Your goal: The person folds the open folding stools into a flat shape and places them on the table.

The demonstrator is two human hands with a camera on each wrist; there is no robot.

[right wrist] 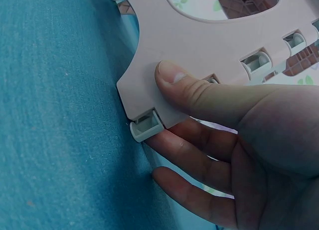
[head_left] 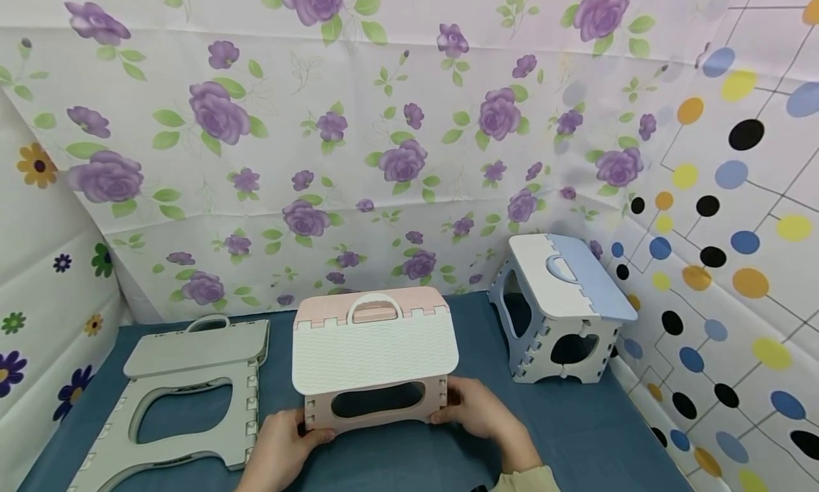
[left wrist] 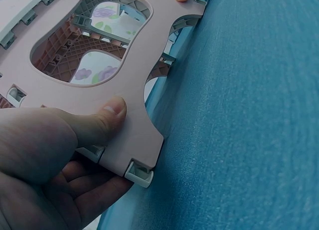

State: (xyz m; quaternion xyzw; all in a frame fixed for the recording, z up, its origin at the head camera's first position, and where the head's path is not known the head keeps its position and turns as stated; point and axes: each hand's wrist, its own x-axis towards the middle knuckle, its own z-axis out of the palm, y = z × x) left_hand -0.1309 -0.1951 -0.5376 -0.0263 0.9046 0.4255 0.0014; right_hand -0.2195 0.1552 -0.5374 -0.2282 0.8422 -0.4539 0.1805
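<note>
A pink and white folding step stool (head_left: 377, 350) stands unfolded on the blue cloth in the middle of the head view. My left hand (head_left: 281, 442) grips its front left leg low down. In the left wrist view the thumb lies on the pink panel (left wrist: 134, 110), with the fingers behind its edge. At the front right leg my right hand (head_left: 480, 414) pinches the panel the same way. The right wrist view shows that thumb flat on the pink face (right wrist: 209, 45) and fingers under the hinged edge.
To the left lies a grey-green folding stool (head_left: 192, 350), its top tilted back and its leg panel spread toward me. A blue and white stool (head_left: 557, 300) stands unfolded at the back right. Behind the blue cloth (head_left: 576, 435) hang a flowered curtain (head_left: 358, 158) and a dotted one (head_left: 736, 279).
</note>
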